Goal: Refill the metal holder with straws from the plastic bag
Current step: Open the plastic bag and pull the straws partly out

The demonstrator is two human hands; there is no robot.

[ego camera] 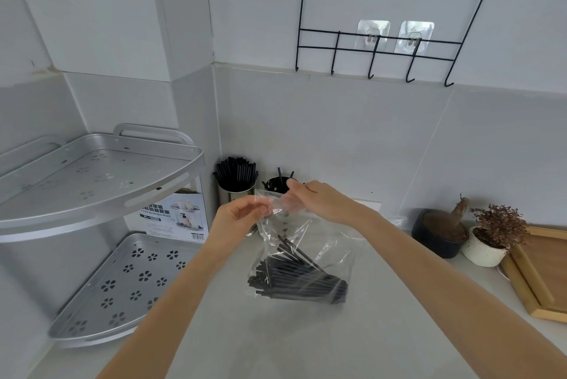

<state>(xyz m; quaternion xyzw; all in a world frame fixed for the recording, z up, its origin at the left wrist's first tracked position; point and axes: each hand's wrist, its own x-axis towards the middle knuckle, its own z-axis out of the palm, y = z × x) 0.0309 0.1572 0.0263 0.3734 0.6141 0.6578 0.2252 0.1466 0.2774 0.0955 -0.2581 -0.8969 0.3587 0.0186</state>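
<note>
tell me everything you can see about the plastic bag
The plastic bag is clear, thin and crinkled, with glossy creases. It hangs upright over the pale counter, its bottom apparently resting there. Both hands pinch its top edge: the left hand on the left side, the right hand on the right, seemingly pulling the mouth apart. A bundle of black straws lies slumped sideways in the bottom; the upper part is empty.

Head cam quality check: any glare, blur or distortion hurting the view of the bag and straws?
Head view: light is soft and even, shadows faint. Wide-angle bending shows in the wire hook rack and shelf. The clear plastic bag shows pale sheen and creases, yet the black straws inside read clearly. Both hands, left and right, look slightly soft at the bag's top.
</note>
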